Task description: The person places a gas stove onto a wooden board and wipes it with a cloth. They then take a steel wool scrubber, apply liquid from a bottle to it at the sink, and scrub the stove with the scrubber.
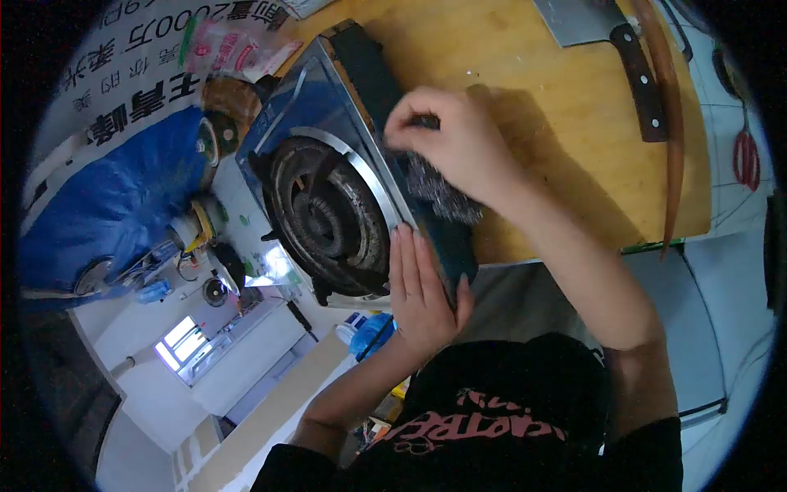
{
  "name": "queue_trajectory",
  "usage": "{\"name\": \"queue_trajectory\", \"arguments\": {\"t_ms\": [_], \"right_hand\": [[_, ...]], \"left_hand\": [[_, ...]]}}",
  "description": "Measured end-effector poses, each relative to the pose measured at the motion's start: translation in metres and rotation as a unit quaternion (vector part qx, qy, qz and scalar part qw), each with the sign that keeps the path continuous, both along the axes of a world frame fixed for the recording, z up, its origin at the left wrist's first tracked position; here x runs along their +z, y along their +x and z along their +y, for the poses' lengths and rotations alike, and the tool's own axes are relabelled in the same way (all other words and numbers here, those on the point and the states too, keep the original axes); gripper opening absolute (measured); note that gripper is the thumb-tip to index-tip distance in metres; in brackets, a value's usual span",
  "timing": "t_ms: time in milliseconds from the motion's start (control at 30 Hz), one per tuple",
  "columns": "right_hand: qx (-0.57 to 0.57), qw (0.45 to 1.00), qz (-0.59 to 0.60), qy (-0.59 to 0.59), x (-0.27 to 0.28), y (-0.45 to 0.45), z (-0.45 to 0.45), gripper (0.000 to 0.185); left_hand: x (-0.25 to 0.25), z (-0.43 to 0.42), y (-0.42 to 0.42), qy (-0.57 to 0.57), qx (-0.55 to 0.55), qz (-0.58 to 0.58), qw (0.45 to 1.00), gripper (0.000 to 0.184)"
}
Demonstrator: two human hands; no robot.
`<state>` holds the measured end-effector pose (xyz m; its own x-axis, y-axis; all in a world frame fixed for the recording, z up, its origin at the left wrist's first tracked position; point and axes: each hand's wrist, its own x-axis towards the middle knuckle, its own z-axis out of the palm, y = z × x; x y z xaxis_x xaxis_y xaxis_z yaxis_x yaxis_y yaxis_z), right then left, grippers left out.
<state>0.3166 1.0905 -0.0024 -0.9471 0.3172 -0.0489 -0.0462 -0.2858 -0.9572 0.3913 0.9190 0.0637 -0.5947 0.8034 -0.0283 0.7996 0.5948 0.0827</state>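
A gas stove [285, 105] with a shiny metal top and a dark side panel stands tilted in my view. Its round black burner [321, 211] and pan supports have brownish grime. My left hand [422, 287] lies with straight fingers flat on the stove's metal edge, thumb against the dark side. My right hand [455, 139] is closed, fingers bent in a pinch, on a silvery steel wool scrubber [443, 193]. The scrubber is against or just over the dark side panel; I cannot tell if it touches. Part of it is hidden under my hand.
A yellow wooden table [508, 49] bears a cleaver [630, 70] and a long tapering wooden stick [672, 139] along its far right. Beyond the stove are a blue and white printed sheet [115, 197], a pink plastic packet [238, 51] and several jars. Red-handled scissors [746, 160] lie at right.
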Motion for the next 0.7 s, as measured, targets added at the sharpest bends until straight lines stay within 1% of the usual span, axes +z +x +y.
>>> {"name": "queue_trajectory", "arguments": {"t_ms": [33,100,167,200,233,333,367,433,500,567,633,667,700], "right_hand": [[-0.004,0.999,-0.013,-0.038,0.000,-0.006,0.002,0.007],[0.009,0.999,-0.005,-0.034,0.001,0.009,0.004,0.007],[0.101,0.994,0.020,0.047,0.005,0.035,0.004,0.007],[0.108,0.994,-0.003,0.034,0.007,0.038,0.003,0.007],[0.109,0.994,-0.003,0.033,0.007,0.032,0.002,0.007],[0.009,1.000,0.020,-0.008,0.003,-0.009,0.002,0.006],[0.011,1.000,-0.002,-0.027,0.007,-0.014,0.006,0.007],[0.035,0.999,-0.005,-0.009,0.009,0.000,0.005,0.006],[0.122,0.989,-0.027,0.085,0.019,0.034,0.009,0.004],[0.114,0.991,-0.027,0.071,0.020,0.039,0.005,0.004],[0.053,0.995,-0.034,0.076,0.017,0.022,0.005,0.005],[0.013,0.999,-0.016,0.030,0.014,0.005,0.006,0.006],[-0.010,1.000,-0.022,0.006,0.012,-0.007,0.007,0.007]], "left_hand": [[0.001,0.000,0.000,-0.001,0.000,-0.003,1.000,0.066],[0.001,0.000,-0.001,-0.003,-0.003,-0.006,1.000,0.067],[0.001,0.000,-0.001,-0.004,-0.001,-0.007,1.000,0.067],[0.001,0.000,-0.001,-0.007,0.003,-0.008,1.000,0.067],[0.001,0.000,0.000,-0.010,0.007,-0.009,1.000,0.067],[0.001,-0.001,0.000,-0.012,0.001,-0.012,1.000,0.067],[0.002,-0.002,0.001,-0.015,0.001,-0.011,1.000,0.067],[0.000,-0.002,0.001,-0.009,0.006,-0.010,1.000,0.067],[-0.001,-0.001,0.002,-0.004,0.013,-0.017,1.000,0.068],[-0.001,-0.002,0.002,-0.004,0.022,-0.024,0.999,0.068],[-0.001,-0.001,0.002,-0.001,0.012,-0.016,1.000,0.068],[-0.001,0.000,0.001,-0.003,0.012,-0.016,1.000,0.068],[0.000,-0.001,0.001,-0.004,0.009,-0.018,1.000,0.067]]}}
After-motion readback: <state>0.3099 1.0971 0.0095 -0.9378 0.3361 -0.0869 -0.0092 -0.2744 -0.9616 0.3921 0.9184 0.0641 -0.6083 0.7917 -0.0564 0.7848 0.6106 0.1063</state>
